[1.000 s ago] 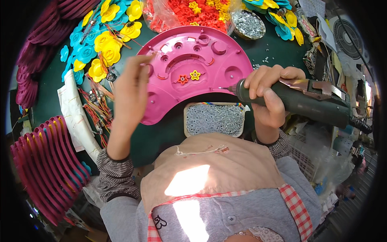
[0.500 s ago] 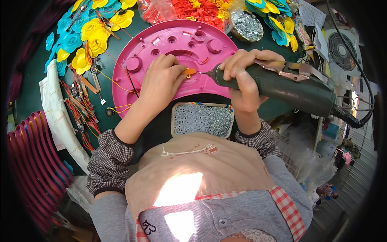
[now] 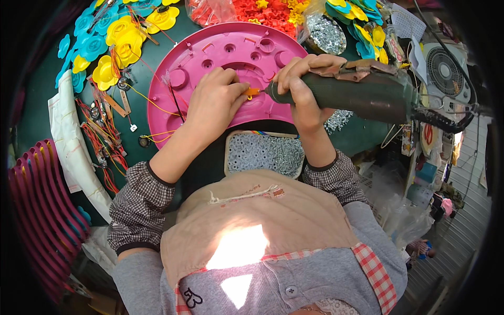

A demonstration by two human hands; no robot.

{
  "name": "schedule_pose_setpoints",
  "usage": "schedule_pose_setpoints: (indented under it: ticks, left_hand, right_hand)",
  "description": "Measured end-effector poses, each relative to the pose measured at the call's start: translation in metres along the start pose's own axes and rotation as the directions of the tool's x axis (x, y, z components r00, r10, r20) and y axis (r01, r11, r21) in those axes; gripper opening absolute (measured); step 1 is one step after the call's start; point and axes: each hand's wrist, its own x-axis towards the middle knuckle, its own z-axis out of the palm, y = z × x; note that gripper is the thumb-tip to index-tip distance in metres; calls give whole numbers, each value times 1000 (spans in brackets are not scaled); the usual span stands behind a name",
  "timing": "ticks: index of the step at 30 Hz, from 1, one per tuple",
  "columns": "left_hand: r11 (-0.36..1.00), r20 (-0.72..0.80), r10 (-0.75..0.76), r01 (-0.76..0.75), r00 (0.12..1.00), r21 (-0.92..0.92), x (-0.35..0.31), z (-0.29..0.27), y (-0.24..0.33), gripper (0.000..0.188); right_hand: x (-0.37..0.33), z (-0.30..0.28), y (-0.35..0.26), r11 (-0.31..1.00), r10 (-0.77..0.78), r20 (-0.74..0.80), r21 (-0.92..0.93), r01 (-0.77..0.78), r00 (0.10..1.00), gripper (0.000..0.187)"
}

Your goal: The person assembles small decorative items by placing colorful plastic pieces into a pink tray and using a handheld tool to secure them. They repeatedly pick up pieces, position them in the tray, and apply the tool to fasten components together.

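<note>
A curved pink plastic shell [image 3: 157, 113] lies in front of me, its moulded posts and round cups facing up. Over its middle, my left hand [image 3: 218, 100] pinches a small orange plastic piece [image 3: 254, 92] between thumb and fingertips. My right hand [image 3: 307, 86] is wrapped round a dark green electric screwdriver [image 3: 357, 94], held nearly level. The screwdriver's tip meets the right end of the orange piece; any screw there is too small to make out. Thin red, black and yellow wires run from the shell's left side, partly behind my left wrist.
A tray of small screws and washers [image 3: 265, 153] sits between the shell and my apron. Wired parts [image 3: 102, 136] and yellow and blue flower-shaped pieces [image 3: 123, 39] lie left. Red star pieces [image 3: 257, 16] and a bowl of screws [image 3: 326, 34] are behind. Stacked pink shells [image 3: 47, 210] stand lower left.
The screwdriver has moved left and its tip has come up against the orange piece. My left hand keeps its pinch. The view has shifted slightly.
</note>
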Motion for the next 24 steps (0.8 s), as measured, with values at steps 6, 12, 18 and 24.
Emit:
schedule_pose_setpoints:
  ticks: [6,12,18,24]
  left_hand:
    - [999,32,19,-18,999,-32,-1,-8,-4,30]
    - [978,-9,208,-208,978,9,-16,-17,43,32]
    - [969,96,234,-223,967,-108,-36,12,69,27]
    - [959,-31,185,-187,982,-212,-37,4,64,26]
  right_hand:
    - [0,-16,-24,961,34,-17,276,-27,999,44]
    - [-68,-35,-70,974,227,8,-13,-227,974,38]
    - [-57,-41,-79,961,78,81,258,-97,994,49]
    - [-38,-40,-87,966,-73,126,257,38,989,47]
